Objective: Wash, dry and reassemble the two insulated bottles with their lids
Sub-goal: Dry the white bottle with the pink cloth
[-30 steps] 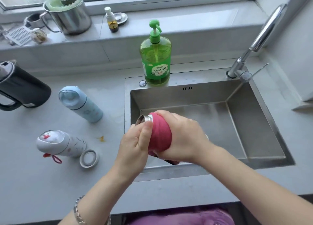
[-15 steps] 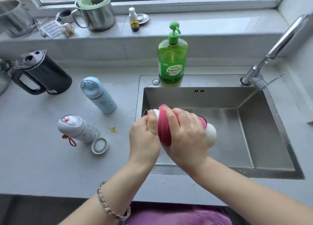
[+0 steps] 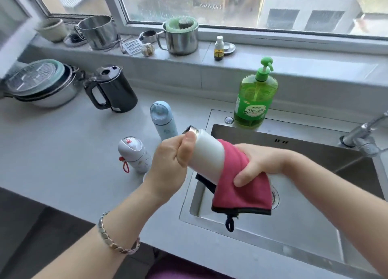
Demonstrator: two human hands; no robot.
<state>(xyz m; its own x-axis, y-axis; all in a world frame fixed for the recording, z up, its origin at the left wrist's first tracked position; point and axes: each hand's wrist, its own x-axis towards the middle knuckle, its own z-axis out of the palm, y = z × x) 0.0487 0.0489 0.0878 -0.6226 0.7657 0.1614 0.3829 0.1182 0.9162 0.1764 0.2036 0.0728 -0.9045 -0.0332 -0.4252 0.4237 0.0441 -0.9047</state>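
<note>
Gripping white bottle (image 3: 207,154) nr its steel mouth w/ left hand (image 3: 170,161), tilted over sink (image 3: 304,148); clutching pink cloth (image 3: 241,192) rnd its lower body w/ right hand (image 3: 258,163).

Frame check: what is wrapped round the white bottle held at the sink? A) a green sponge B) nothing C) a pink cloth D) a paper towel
C: the right hand grips a pink cloth round the white bottle, while the left hand holds it near its steel mouth.

White bottle (image 3: 206,152) is showing a smooth satin body, bare metal rim; pink cloth (image 3: 241,192) is looking matt; sink (image 3: 315,150) is gleaming brushed steel.
</note>
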